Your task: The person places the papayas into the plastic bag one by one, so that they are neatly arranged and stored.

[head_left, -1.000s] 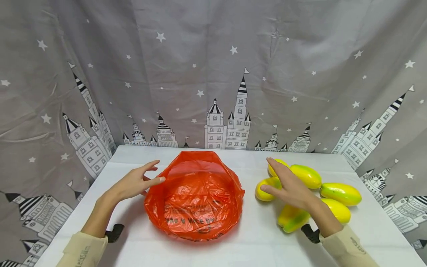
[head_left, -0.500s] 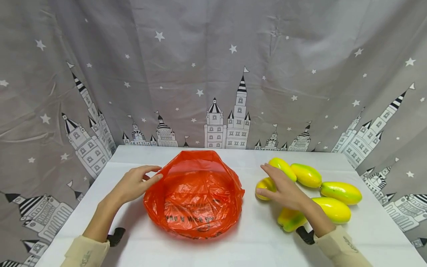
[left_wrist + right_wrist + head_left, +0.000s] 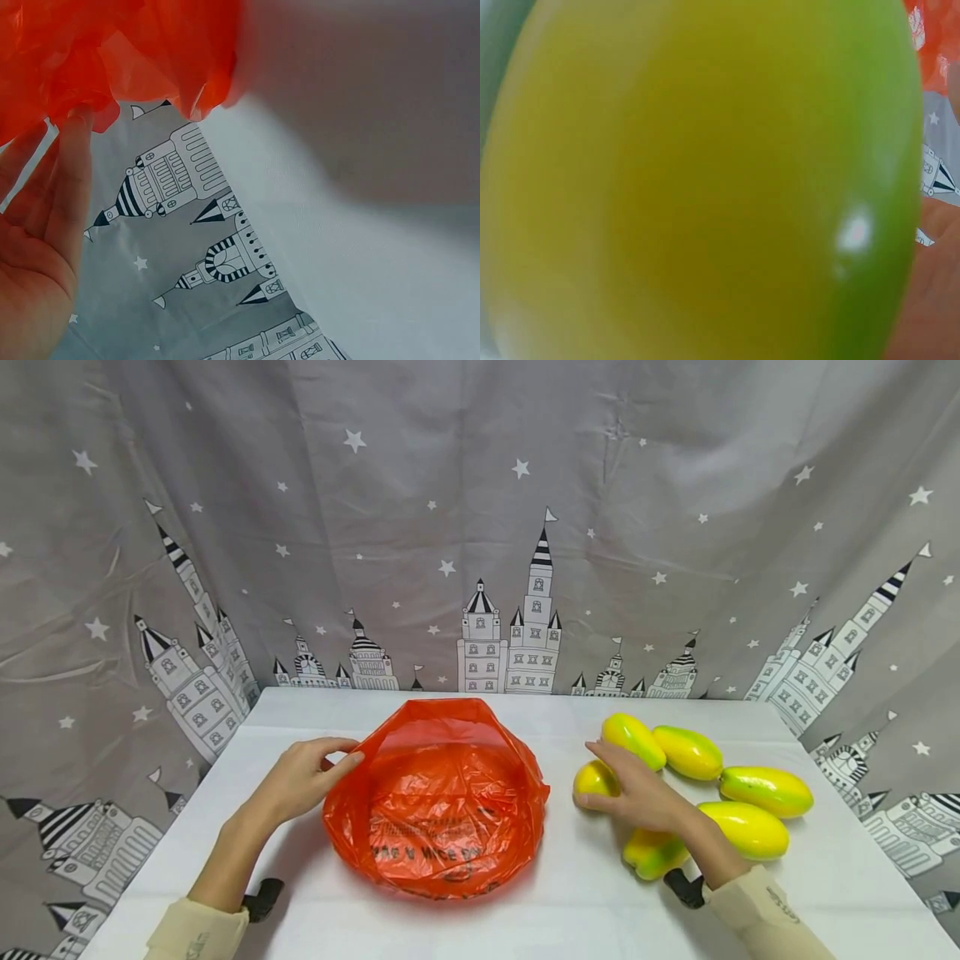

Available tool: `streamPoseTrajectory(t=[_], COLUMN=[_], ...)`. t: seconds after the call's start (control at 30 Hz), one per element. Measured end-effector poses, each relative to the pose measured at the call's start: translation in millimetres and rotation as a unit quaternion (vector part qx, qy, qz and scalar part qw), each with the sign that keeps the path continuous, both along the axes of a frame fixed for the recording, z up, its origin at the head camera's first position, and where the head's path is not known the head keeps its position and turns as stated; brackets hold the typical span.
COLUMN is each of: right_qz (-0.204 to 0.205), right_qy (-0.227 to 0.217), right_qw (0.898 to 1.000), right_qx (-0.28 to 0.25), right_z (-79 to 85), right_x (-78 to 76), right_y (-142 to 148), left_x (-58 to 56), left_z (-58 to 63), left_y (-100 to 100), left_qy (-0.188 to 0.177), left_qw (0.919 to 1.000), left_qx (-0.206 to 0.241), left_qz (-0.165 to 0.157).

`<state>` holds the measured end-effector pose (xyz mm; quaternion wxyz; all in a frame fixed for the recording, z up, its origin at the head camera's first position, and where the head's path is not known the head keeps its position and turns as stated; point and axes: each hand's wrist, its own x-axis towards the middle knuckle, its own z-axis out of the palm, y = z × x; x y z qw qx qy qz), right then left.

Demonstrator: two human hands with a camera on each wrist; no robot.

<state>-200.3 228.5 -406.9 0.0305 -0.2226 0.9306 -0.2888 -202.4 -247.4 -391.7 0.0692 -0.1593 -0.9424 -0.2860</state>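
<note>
In the head view, a red plastic bag (image 3: pixel 450 810) with dark printing stands with its mouth spread wide. My left hand (image 3: pixel 307 777) pinches the bag's left rim between thumb and fingers; in the left wrist view the fingers (image 3: pixel 73 172) meet the crumpled red edge. To the right, my right hand (image 3: pixel 637 789) reaches over the leftmost yellow-green papaya (image 3: pixel 596 779), thumb on its near side and fingers on its far side. The palm hides part of that fruit. A blurred papaya (image 3: pixel 705 180) fills most of the right wrist view, close to the camera.
Several other papayas lie round the right hand, among them one at the back (image 3: pixel 633 742), one at the far right (image 3: pixel 767 792) and one under the wrist (image 3: pixel 654 856). The table has a white cloth (image 3: pixel 577 910). A grey castle-print curtain (image 3: pixel 420 485) hangs behind.
My right hand has lowered and come nearer round the leftmost papaya, uncovering the one at the back. My left hand has closed in on the bag's left rim.
</note>
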Motion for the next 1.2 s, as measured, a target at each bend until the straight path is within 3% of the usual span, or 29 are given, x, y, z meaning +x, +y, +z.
streamPoseTrajectory(t=[0.6, 0.8, 1.2], right_qz=[0.020, 0.029, 0.034], right_qy=[-0.013, -0.023, 0.020], right_qw=[0.997, 0.997, 0.992], right_qx=[0.071, 0.073, 0.121], right_z=[4.0, 5.9, 7.7], right_x=[2.2, 2.1, 0.8], right_y=[-1, 6, 6], left_x=[5.2, 5.3, 6.4], left_z=[2.1, 1.4, -0.9], left_y=[4, 3, 2], left_qy=[0.010, 0.022, 0.054], left_qw=[0.9997, 0.9995, 0.9984], left_qx=[-0.021, -0.019, -0.013], left_qz=[-0.008, -0.010, -0.007])
